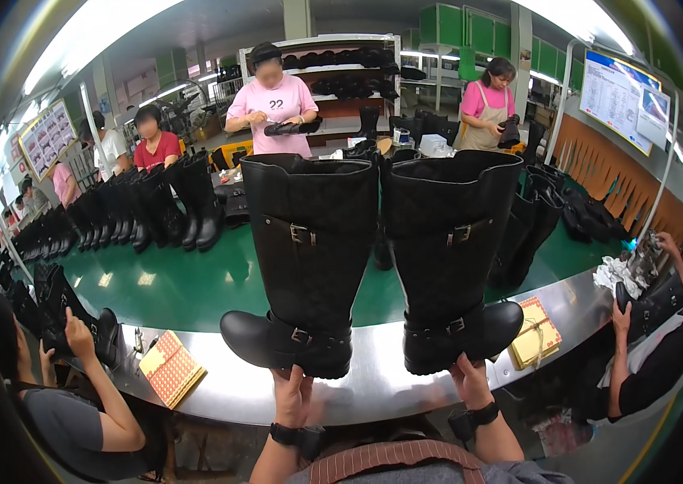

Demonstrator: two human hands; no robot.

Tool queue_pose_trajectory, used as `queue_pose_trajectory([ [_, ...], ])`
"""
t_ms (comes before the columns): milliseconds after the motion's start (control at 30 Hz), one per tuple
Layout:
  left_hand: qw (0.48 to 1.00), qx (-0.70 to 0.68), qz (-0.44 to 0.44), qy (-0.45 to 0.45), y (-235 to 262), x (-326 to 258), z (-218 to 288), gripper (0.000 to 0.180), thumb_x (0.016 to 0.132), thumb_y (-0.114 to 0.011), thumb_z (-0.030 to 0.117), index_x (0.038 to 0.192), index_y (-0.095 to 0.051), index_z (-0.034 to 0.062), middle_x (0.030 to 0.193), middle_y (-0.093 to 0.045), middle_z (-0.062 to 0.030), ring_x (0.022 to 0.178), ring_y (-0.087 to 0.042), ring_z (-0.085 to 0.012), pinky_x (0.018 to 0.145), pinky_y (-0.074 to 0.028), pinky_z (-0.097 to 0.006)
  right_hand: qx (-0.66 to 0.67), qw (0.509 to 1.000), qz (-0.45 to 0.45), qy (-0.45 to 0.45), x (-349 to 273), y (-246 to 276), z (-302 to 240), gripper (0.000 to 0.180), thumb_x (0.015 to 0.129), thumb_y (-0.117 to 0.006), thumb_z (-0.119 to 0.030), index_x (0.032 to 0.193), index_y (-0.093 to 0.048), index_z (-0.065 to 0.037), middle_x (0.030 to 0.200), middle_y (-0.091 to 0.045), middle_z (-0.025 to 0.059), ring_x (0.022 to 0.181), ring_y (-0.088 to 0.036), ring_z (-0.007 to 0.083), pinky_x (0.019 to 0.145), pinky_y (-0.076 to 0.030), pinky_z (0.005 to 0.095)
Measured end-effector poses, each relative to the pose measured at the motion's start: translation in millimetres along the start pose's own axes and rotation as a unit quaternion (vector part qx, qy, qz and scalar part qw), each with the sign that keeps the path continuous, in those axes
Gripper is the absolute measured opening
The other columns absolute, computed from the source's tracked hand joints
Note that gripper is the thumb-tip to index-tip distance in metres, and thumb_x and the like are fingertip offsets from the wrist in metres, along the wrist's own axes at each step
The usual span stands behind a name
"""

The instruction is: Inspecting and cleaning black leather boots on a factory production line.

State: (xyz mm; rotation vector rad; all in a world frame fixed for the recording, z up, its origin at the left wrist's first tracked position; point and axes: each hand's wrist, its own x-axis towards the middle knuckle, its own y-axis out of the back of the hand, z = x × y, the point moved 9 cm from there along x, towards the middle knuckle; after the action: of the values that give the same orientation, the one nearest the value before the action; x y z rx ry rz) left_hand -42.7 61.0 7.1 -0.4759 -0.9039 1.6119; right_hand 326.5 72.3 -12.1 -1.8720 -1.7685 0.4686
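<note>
Two tall black boots with buckled straps are held upright in front of me, heels toward me. My left hand (291, 395) grips the heel of the left boot (303, 258), whose toe points left. My right hand (470, 381) grips the heel of the right boot (448, 254), whose toe points right. Both boots hang just above the steel edge (374, 387) of the green conveyor table (172, 286). Each of my wrists wears a dark strap.
Rows of black boots (156, 206) stand at the far left of the belt, with more (555, 206) at the right. Two patterned pads (170, 367) (537, 331) lie on the steel edge. Co-workers sit at my left (75, 403) and right (656, 339); others stand across the table.
</note>
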Motion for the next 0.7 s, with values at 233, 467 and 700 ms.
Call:
queue_pose_trajectory([
  [233, 0.997, 0.03, -0.044, 0.052, -29, 5, -7, 0.053, 0.098, -0.052, 0.041, 0.142, -0.039, 0.0147, 0.136, -0.052, -0.0049, 0.121, -0.053, -0.0257, 0.103, -0.043, -0.047, 0.115, 0.967, -0.177, -0.144, 5, -54, 10, 0.069, 0.093, -0.063, -0.028, 0.148, -0.028, -0.005, 0.142, -0.046, 0.0128, 0.132, -0.046, 0.0286, 0.11, -0.036, 0.0472],
  [467, 0.955, -0.045, -0.037, 0.29, -32, 7, -108, 0.065, 0.098, -0.038, 0.059, 0.138, -0.047, 0.0079, 0.135, -0.055, -0.011, 0.122, -0.052, -0.0302, 0.106, -0.041, -0.046, -0.337, 0.938, -0.075, -0.003, 25, -78, 19, 0.057, 0.098, -0.054, -0.025, 0.146, -0.034, -0.002, 0.144, -0.044, 0.0188, 0.133, -0.042, 0.0291, 0.11, -0.033, 0.0393],
  [700, 0.959, 0.002, -0.078, 0.272, -31, 16, -117, 0.064, 0.1, -0.033, 0.056, 0.14, -0.043, 0.0067, 0.138, -0.052, -0.0091, 0.124, -0.05, -0.0264, 0.108, -0.04, -0.039, -0.341, 0.923, -0.167, 0.059, 13, -105, 7, 0.048, 0.101, -0.047, -0.027, 0.142, -0.041, -0.003, 0.127, -0.057, 0.0229, 0.12, -0.054, 0.0344, 0.104, -0.039, 0.039],
])
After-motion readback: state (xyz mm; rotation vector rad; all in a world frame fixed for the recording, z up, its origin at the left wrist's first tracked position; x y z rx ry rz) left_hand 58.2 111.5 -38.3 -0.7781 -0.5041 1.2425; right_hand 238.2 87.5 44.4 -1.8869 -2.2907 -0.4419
